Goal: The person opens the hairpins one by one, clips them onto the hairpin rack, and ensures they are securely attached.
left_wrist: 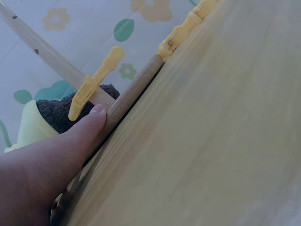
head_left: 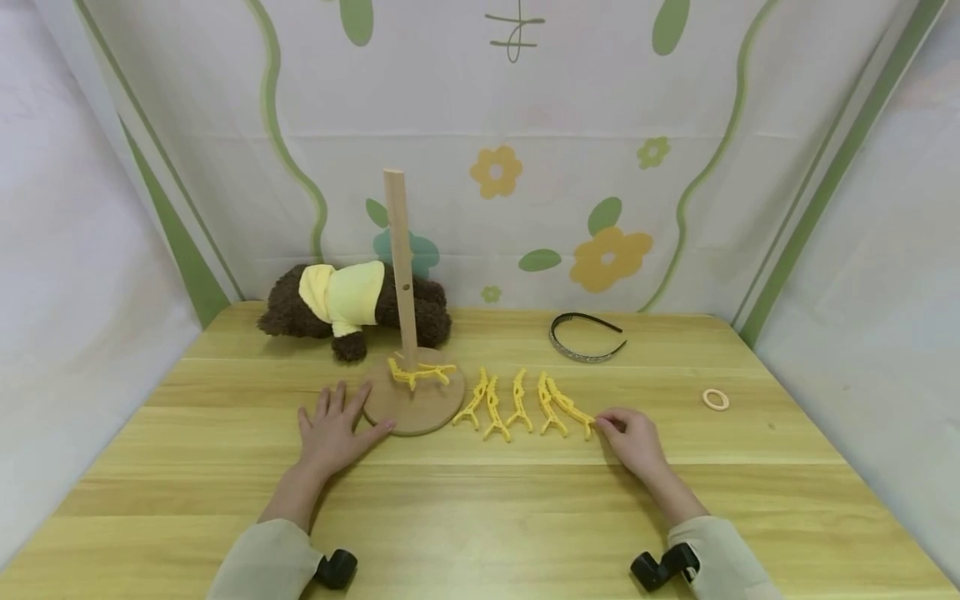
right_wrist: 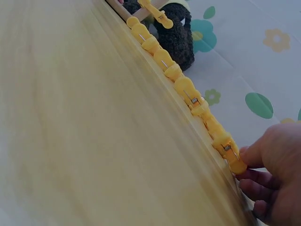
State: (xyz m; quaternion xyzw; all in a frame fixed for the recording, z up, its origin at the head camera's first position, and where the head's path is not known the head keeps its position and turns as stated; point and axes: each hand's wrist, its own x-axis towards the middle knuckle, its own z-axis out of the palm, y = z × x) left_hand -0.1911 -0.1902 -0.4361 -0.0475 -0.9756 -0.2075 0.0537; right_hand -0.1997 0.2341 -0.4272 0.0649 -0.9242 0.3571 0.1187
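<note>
- Left hand (head_left: 332,437), left of centre: fingers spread and extended, closed around nothing; the thumb lies on the rim of the round wooden base (head_left: 412,421).
- Right hand (head_left: 633,442), right of centre: thumb and forefinger brought together on the lower right end of the rightmost yellow clip (head_left: 570,407), pinching it.
- Row of yellow clips, centre of the frame: five in all, counting the pinched one, set side by side on the wooden table (head_left: 480,517), forked ends toward the bottom of the frame. The two at the right converge at their upper ends.
- Wooden post (head_left: 402,258), left of centre: rises from the base. A further yellow clip (head_left: 408,377) crosses in front of its foot; whether it is fastened there cannot be told.
- Plush toy (head_left: 356,292), left, behind the post: dark brown, in a pale yellow garment, lying on its side along the table's far edge.
- Headband (head_left: 588,357), right of centre, beyond the row: dark, with a glittering band.
- Ring (head_left: 716,408), far right: pale, lying flat.
</note>
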